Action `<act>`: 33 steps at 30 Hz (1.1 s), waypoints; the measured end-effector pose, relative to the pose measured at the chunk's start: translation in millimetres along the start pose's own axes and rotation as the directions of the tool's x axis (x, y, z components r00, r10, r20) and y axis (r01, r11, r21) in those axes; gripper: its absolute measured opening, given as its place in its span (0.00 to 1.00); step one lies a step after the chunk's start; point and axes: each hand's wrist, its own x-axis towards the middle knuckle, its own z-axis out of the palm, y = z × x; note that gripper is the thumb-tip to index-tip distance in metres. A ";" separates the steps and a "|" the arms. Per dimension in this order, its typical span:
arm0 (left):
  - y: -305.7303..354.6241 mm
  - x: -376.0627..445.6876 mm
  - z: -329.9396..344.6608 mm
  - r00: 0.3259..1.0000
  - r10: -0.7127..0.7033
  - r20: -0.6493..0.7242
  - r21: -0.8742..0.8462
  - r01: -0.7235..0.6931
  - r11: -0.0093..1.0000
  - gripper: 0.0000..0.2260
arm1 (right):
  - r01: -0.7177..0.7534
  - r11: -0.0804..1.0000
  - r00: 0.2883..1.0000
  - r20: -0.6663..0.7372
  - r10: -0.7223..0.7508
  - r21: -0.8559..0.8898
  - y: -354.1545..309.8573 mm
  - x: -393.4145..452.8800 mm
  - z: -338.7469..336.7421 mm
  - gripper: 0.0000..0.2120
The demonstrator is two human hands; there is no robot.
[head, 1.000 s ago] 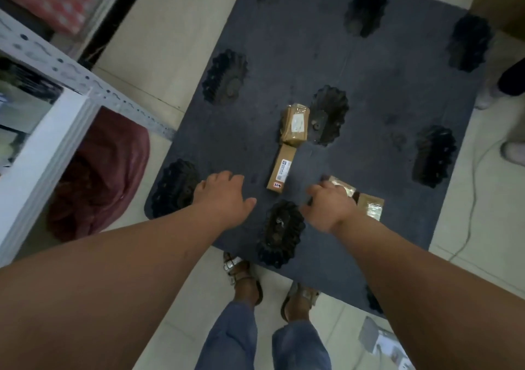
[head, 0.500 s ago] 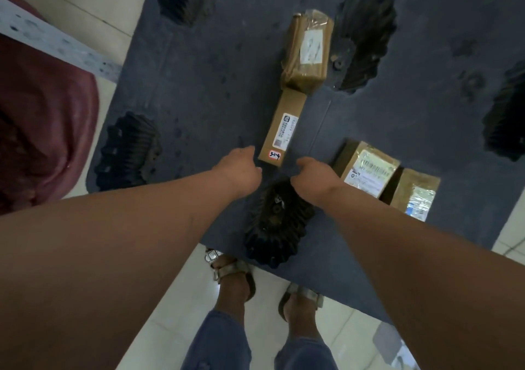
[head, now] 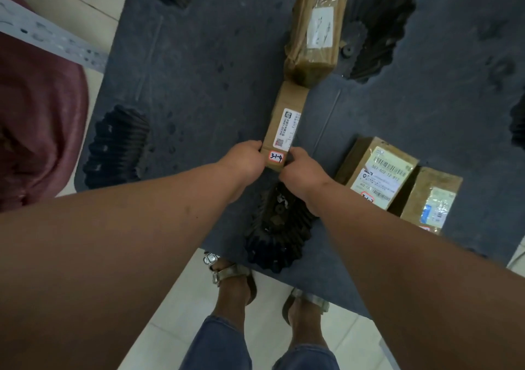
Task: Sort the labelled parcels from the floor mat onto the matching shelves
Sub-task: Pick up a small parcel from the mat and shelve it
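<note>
Parcels lie on the dark floor mat (head: 199, 65), so the person bends over it to choose one. At the far left there is a grey metal shelf upright (head: 54, 43) with a dark red bag (head: 37, 119) beside it; probably the shelves stand on this side. The left hand (head: 245, 160) grips the near end of the long thin parcel (head: 285, 125) from its left side, with the fingers curled around the edge. The right hand (head: 301, 170) grips the same end from the right side. Both hands close on it together, I think because the box is long and would tip in one hand. Between the thumbs the small red-edged sticker (head: 276, 157) stays uncovered; it reads about "3-1-4" and should name the shelf. The far end of this parcel touches the taped parcel (head: 315, 28) behind it. To the right, two more parcels, one with a barcode label (head: 377, 173) and one smaller (head: 431, 199), wait side by side on the mat.
</note>
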 end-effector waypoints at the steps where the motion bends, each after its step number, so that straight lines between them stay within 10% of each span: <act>1: -1.2 -5.0 -1.2 1.000 -0.009 -0.005 -0.034 0.008 0.999 0.16 | 0.000 1.000 1.000 0.001 0.000 0.003 -1.3 -5.5 -1.0 0.24; 17: 23.8 -184.0 -57.3 0.983 -0.044 -0.178 -0.568 -0.066 0.820 0.08 | 0.216 0.976 0.976 -0.024 -0.216 0.005 -87.7 -158.4 -21.6 0.07; 33: 54.7 -419.6 -122.1 0.802 0.101 -0.588 -0.558 -0.493 0.668 0.15 | 0.652 0.750 0.756 0.154 -0.636 -0.109 -195.5 -400.3 -29.7 0.19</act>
